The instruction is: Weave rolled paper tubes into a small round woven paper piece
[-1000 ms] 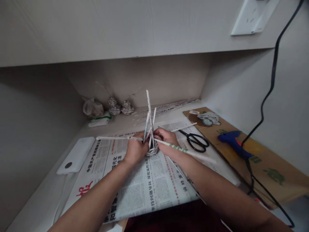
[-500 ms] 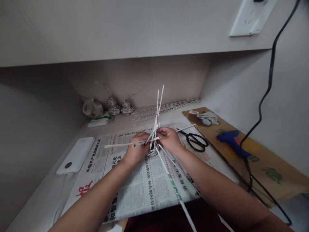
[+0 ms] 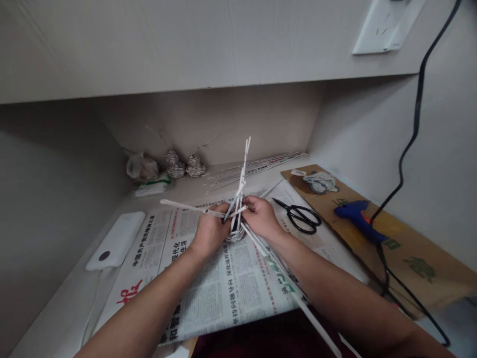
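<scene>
Two bare hands meet at a small woven piece (image 3: 235, 236) of paper rods, above the middle of a newspaper (image 3: 219, 293) spread over the worktop (image 3: 191, 190). The left hand (image 3: 212, 230) is closed narrow, gripping the piece's left side near the rod bases. The right hand (image 3: 261, 217) is bunched too, its fingers pinching in among the rods on the far right side; which rod the tips have hold of is hidden.

A cluster of upright rods (image 3: 244, 166) leans together above the weave, another rod (image 3: 179, 205) sticks out leftward across the left hand, and a long rod with green print (image 3: 312, 318) runs down toward the near edge beside the right forearm, with at least one more next to it.

The step looks like working one rod past its neighbours. To do it well, the left hand should pin the crossing points firmly without crushing the hollow paper, while the right draws each bend snug against the row below. Bending close to the rim, not partway along, should leave fewer gaps. The uprights want even spacing, and the long rod's free end needs room so that the forearm does not snag or crease it. The scissors (image 3: 303, 219) lie on the right, clear of both hands, a good place for them.
</scene>
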The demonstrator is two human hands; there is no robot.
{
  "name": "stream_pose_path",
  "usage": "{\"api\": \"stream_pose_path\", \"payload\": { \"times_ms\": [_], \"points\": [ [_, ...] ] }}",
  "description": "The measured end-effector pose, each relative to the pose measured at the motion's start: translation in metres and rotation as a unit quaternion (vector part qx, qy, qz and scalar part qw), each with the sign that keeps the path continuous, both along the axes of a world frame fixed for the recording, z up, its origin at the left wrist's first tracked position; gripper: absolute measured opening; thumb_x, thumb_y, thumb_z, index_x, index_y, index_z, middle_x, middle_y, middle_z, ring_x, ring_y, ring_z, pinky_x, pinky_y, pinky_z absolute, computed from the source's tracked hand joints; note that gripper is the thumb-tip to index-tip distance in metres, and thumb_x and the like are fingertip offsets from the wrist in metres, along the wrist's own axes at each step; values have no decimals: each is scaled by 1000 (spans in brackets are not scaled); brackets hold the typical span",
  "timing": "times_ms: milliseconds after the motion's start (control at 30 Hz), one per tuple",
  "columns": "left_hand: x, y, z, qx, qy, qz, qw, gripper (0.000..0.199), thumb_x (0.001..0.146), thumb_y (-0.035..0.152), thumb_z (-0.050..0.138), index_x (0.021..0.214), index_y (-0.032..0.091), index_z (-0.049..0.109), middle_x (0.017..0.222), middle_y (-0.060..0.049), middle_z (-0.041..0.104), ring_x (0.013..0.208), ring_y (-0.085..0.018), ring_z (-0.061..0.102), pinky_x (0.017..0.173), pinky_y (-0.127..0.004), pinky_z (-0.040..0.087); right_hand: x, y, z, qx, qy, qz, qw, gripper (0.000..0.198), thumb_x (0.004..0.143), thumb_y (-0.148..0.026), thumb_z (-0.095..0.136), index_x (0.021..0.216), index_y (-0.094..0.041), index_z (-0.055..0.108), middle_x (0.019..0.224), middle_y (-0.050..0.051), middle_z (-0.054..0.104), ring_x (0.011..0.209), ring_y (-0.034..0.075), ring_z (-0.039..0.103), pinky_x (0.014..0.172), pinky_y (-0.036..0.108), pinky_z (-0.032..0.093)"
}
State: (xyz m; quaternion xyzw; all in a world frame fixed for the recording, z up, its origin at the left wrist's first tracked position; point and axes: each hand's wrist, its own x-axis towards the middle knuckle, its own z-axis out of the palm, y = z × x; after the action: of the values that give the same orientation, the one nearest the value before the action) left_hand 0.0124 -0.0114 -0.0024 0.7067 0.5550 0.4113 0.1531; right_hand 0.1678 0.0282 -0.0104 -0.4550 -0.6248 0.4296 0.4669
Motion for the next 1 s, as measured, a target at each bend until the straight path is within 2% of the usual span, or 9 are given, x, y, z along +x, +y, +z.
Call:
{"api": "stream_pose_path", "payload": {
  "times_ms": [200,333,400,500,700,867,1000],
  "points": [
    [0,0,0,35,72,-21,997,10,83,16,62,82,23,69,83,-6,74,85,-24,67,80,-33,49,0,0,-5,22,-8,-4,1000,13,75,-20,60,85,-21,69,75,0,73,68,16,68,68,26,54],
    [1,-2,1,21,34,9,999,13,84,19,62,95,24,67,88,-4,74,85,-22,69,76,-29,49,-1,1,-4,18,3,15,1000,15,79,-22,59,91,-21,68,72,-1,72,65,15,67,66,25,53],
    [1,-2,1,3,10,42,999,19,82,21,64,101,25,63,86,-1,74,79,-20,69,71,-27,48,-1,0,-2,6,24,45,999,15,81,-20,57,93,-20,67,75,0,72,68,15,68,67,25,53],
    [1,-2,2,-2,-1,72,997,22,80,20,66,100,24,58,82,1,72,74,-18,68,67,-25,45,0,-1,3,-14,50,103,993,17,81,-14,53,93,-19,64,81,1,74,75,14,70,71,24,53],
    [-4,4,-1,10,-22,107,994,17,77,18,66,88,23,54,74,3,67,67,-16,64,63,-24,42,8,0,11,-44,53,199,978,34,71,2,51,95,-18,65,91,1,73,90,13,69,86,26,52],
    [-6,5,0,14,-9,125,992,16,76,20,67,83,23,52,69,3,64,63,-16,61,59,-24,39,16,0,15,-43,25,272,961,39,71,-6,68,107,-21,65,106,3,71,94,16,68,86,28,53],
    [-7,5,2,14,4,135,991,18,74,18,67,84,23,52,68,3,64,63,-17,61,59,-24,39,21,-4,23,-61,18,315,947,44,71,-12,73,114,-21,63,105,4,71,97,19,68,87,31,54]
  ]
}}
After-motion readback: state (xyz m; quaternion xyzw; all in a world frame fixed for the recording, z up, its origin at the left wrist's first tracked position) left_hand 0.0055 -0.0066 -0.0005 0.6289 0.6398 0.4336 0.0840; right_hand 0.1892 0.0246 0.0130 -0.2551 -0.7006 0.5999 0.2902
